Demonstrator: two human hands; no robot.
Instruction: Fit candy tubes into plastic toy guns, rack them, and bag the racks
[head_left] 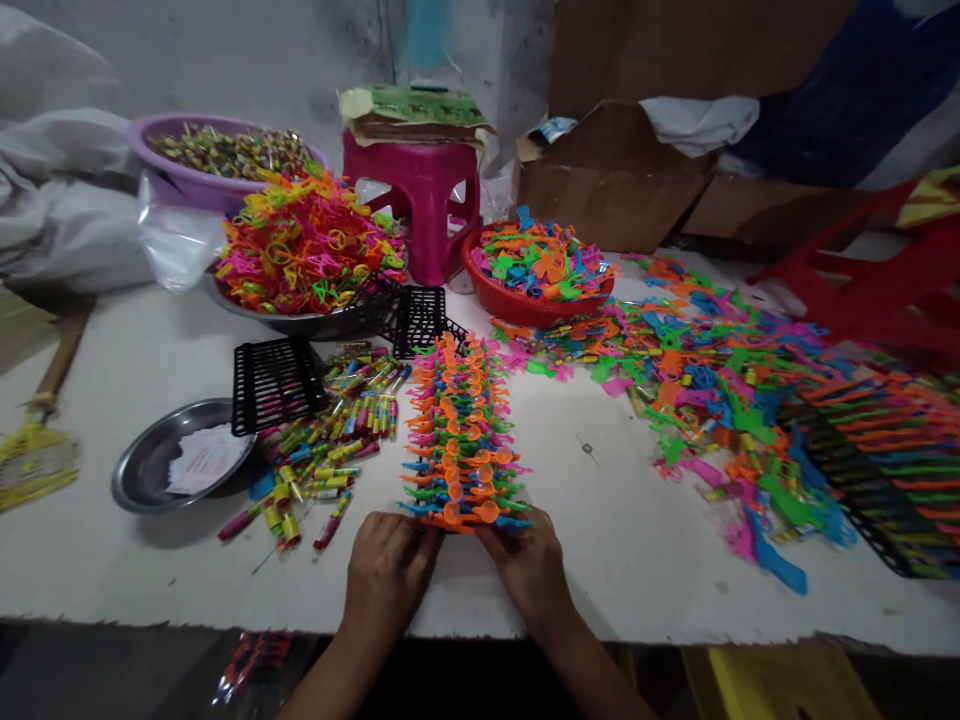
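Two hands, near table edge: left hand (pixel 391 560) and right hand (pixel 531 562), fingers narrow, gripping near corners of one packed toy rack (pixel 461 430), mid-table. Toys overlap (can't count from where I stand). Left: one steel bowl (pixel 139 465) with paper slips (pixel 204 460), one pile of foil-wrapped tubes (pixel 341 425). Far: three basins, purple (pixel 161 180), metal (pixel 262 318), red (pixel 540 312), all heaped; one pink stool (pixel 427 215). Right: one second loaded rack (pixel 892 460), loose toys (pixel 720 370) beside.
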